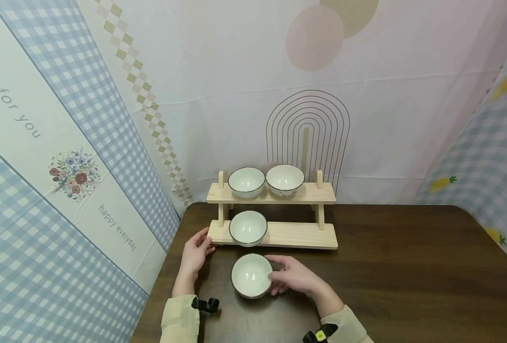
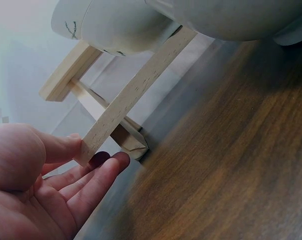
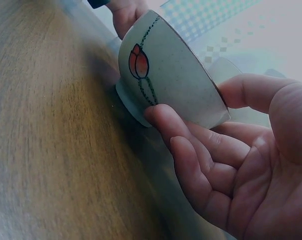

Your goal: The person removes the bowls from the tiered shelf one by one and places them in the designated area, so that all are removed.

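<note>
My right hand [image 1: 294, 275] pinches the right side of a white bowl [image 1: 251, 276] in front of the rack. In the right wrist view the thumb is at the rim and the fingers lie against the outside of the bowl [image 3: 176, 70], which bears a red flower bud. My left hand [image 1: 195, 252] grips the left end of the lower board of a two-tier wooden rack [image 1: 300, 235]. Its thumb is on top of the board [image 2: 123, 107] and its fingertips are beneath. Another bowl [image 1: 248, 228] sits at the left of that lower board.
Two more white bowls, a left one [image 1: 247, 183] and a right one [image 1: 285, 180], stand side by side on the upper board [image 1: 315, 193]. The rack stands on a dark wooden table [image 1: 408, 267]. Patterned cloth [image 1: 219, 71] hangs behind and at both sides.
</note>
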Demonstrator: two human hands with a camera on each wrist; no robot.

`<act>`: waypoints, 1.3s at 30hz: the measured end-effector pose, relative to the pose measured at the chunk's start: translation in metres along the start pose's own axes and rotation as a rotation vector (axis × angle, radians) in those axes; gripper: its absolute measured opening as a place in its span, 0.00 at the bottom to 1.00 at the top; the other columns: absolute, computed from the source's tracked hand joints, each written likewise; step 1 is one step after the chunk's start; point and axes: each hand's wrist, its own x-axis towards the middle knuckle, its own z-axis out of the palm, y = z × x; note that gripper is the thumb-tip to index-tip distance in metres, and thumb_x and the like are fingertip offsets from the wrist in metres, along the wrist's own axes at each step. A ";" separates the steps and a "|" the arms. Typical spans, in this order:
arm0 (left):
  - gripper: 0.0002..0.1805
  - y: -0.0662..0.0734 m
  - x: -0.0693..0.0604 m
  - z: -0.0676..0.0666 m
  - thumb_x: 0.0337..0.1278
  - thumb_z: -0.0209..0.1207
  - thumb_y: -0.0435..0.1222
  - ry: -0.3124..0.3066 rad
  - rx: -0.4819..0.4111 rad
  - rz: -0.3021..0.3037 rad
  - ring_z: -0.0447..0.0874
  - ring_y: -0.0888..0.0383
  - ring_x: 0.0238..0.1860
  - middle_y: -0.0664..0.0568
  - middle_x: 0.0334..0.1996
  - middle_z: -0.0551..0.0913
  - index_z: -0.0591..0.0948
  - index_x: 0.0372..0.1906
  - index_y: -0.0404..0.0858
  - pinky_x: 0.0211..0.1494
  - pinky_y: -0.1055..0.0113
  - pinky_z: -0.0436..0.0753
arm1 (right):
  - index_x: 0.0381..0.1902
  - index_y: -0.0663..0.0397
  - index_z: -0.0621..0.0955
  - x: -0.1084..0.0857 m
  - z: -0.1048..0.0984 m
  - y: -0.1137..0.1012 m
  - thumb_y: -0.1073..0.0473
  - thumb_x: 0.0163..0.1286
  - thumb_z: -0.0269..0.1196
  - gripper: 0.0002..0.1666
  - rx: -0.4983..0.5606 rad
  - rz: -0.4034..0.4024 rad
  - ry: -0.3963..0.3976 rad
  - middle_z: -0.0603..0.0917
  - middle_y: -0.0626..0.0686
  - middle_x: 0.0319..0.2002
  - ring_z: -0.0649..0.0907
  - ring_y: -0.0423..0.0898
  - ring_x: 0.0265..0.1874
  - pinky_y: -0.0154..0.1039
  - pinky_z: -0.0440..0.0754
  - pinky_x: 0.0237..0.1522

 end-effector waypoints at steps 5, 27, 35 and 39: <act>0.24 0.001 -0.001 -0.001 0.82 0.53 0.26 0.003 -0.007 0.006 0.87 0.48 0.48 0.28 0.62 0.79 0.72 0.75 0.25 0.50 0.64 0.90 | 0.80 0.72 0.64 0.000 0.000 -0.001 0.62 0.71 0.65 0.44 0.001 0.007 0.001 0.90 0.63 0.28 0.91 0.51 0.26 0.38 0.87 0.27; 0.24 0.001 -0.002 -0.001 0.82 0.53 0.27 -0.001 0.002 0.009 0.87 0.45 0.49 0.28 0.63 0.79 0.72 0.75 0.25 0.50 0.64 0.90 | 0.81 0.67 0.64 -0.002 0.000 -0.002 0.56 0.74 0.66 0.45 -0.033 0.038 -0.024 0.91 0.58 0.32 0.90 0.50 0.29 0.41 0.88 0.31; 0.24 0.001 -0.002 -0.001 0.82 0.54 0.26 -0.006 0.002 -0.004 0.87 0.46 0.50 0.28 0.64 0.78 0.72 0.76 0.27 0.49 0.67 0.89 | 0.82 0.66 0.63 -0.002 -0.001 -0.002 0.55 0.74 0.66 0.45 -0.035 0.045 -0.031 0.91 0.58 0.32 0.90 0.50 0.30 0.40 0.87 0.32; 0.24 0.001 -0.001 -0.001 0.82 0.54 0.26 -0.004 0.003 -0.008 0.87 0.46 0.50 0.29 0.65 0.78 0.72 0.76 0.27 0.49 0.67 0.90 | 0.82 0.66 0.63 -0.002 0.000 -0.002 0.55 0.75 0.66 0.45 -0.035 0.042 -0.031 0.91 0.59 0.33 0.90 0.51 0.30 0.40 0.87 0.32</act>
